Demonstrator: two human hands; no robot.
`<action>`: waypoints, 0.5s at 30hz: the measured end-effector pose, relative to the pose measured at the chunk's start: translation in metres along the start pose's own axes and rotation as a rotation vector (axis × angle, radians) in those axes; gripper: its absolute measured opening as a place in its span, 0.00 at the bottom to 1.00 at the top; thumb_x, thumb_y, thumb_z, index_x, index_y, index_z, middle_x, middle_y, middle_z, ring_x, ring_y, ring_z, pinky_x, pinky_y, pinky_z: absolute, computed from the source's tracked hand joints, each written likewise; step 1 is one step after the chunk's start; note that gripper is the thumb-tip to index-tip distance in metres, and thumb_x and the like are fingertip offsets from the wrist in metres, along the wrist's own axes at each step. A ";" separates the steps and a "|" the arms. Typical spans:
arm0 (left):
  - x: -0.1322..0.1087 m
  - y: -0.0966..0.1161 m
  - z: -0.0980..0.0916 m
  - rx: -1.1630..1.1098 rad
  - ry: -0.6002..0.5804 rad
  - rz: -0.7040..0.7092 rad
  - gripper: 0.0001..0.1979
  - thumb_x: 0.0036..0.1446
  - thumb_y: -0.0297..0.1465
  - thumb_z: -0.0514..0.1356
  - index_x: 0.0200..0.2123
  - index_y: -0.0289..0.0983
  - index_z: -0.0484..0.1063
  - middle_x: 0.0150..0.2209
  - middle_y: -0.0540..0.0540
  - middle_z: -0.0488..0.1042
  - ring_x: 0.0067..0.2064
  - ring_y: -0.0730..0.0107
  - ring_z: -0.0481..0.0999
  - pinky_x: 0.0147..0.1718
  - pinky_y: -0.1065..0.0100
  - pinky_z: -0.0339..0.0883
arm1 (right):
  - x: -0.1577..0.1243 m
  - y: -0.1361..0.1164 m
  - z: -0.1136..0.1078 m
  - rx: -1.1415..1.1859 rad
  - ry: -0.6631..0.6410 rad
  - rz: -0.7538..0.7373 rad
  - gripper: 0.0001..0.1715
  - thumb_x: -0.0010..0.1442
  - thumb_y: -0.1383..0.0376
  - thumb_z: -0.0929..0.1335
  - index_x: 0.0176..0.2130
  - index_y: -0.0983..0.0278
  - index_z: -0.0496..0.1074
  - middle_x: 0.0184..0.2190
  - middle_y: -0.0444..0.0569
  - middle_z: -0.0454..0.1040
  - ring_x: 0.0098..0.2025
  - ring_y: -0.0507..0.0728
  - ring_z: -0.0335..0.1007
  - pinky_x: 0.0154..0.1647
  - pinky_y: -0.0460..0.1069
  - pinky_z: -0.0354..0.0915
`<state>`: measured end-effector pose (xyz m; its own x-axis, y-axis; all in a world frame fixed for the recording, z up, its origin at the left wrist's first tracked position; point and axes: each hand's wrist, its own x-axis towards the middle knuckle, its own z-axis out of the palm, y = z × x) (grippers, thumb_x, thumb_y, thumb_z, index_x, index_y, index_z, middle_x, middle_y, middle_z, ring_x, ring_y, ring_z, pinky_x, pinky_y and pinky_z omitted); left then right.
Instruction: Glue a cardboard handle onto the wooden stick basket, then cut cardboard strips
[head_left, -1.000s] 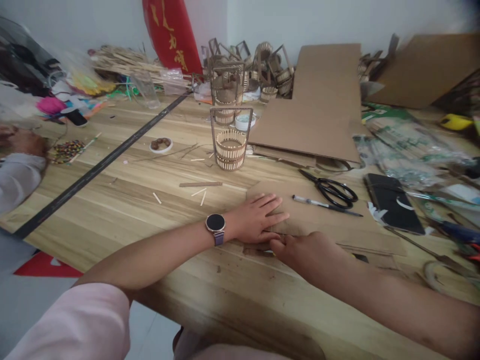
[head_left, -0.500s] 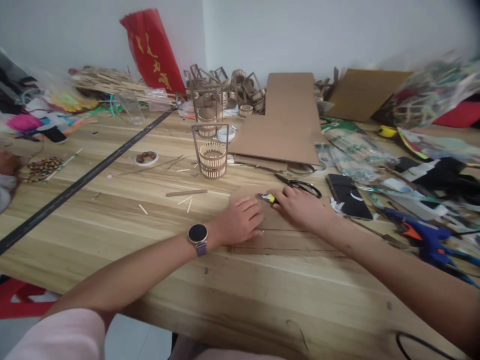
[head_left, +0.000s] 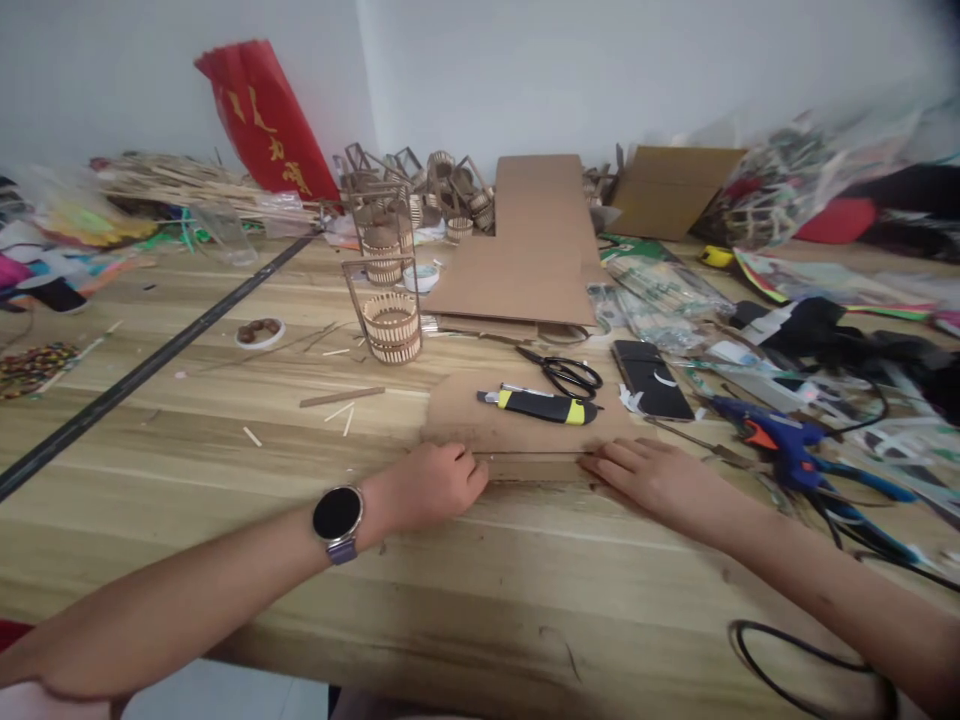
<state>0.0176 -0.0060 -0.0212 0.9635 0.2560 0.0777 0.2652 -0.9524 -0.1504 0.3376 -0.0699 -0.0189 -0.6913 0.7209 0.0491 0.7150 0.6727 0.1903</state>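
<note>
A piece of brown cardboard lies on the table before me, with a crease or cut line along its near side and a narrow strip in front of that line. My left hand, with a watch on its wrist, has its fingers curled onto the left end of this strip. At the right end my right hand grips the same strip, its thumb mostly hidden. On the cardboard rests a black and yellow utility knife, blade end to the left. Black-handled scissors lie just behind it.
A small slatted wooden bucket with a tall handle stands behind. Larger cardboard lies beyond. Rightward are a black phone, a blue glue gun and pliers. A dark bar crosses the table at left.
The right hand has let go of the utility knife, which now lies on the cardboard. Both hands have moved to the cardboard's near strip, farther apart. The view has shifted to the right.
</note>
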 end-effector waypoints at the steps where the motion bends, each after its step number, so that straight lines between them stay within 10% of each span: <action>1: 0.000 -0.002 -0.002 0.027 -0.011 0.008 0.09 0.62 0.20 0.51 0.37 0.32 0.71 0.31 0.42 0.76 0.32 0.63 0.73 0.31 0.64 0.65 | 0.000 -0.001 0.000 -0.004 0.010 0.009 0.16 0.69 0.69 0.57 0.46 0.65 0.72 0.38 0.53 0.77 0.37 0.57 0.73 0.38 0.52 0.66; 9: -0.003 -0.035 -0.036 -0.195 -0.225 -0.212 0.09 0.66 0.33 0.53 0.37 0.38 0.72 0.36 0.49 0.76 0.35 0.67 0.75 0.26 0.69 0.58 | 0.028 -0.015 -0.030 0.525 -0.132 0.114 0.17 0.70 0.64 0.57 0.42 0.62 0.73 0.37 0.49 0.76 0.37 0.55 0.74 0.36 0.49 0.66; 15: 0.005 -0.037 -0.019 -0.217 -0.312 -0.175 0.10 0.66 0.33 0.55 0.33 0.36 0.71 0.33 0.48 0.76 0.33 0.68 0.73 0.26 0.69 0.56 | 0.032 -0.020 -0.019 0.585 -0.161 0.132 0.16 0.70 0.64 0.56 0.42 0.62 0.71 0.35 0.49 0.75 0.36 0.56 0.73 0.36 0.50 0.66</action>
<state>0.0123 0.0275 0.0038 0.8780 0.4230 -0.2240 0.4442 -0.8944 0.0520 0.2994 -0.0631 -0.0028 -0.6012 0.7897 -0.1219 0.7638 0.5231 -0.3781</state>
